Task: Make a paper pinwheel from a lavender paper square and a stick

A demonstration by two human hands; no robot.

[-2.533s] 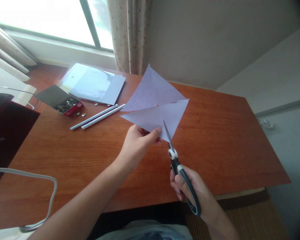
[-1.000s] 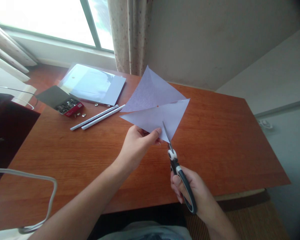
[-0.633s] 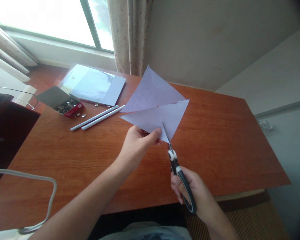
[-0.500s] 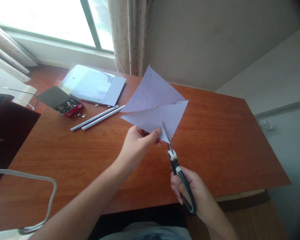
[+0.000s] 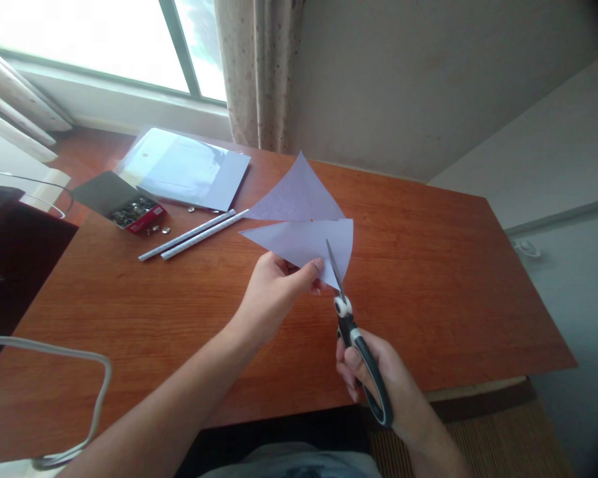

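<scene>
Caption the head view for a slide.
Left hand holds purple paper; right hand holds scissors at the paper's near corner.

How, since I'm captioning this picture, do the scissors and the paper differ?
The scissors are black and white with a metal blade; the paper is pale purple. The scissors are long and narrow; the paper is broad and thin. The right hand grips the scissors; the left hand pinches the paper. Both are hand-held.
</scene>
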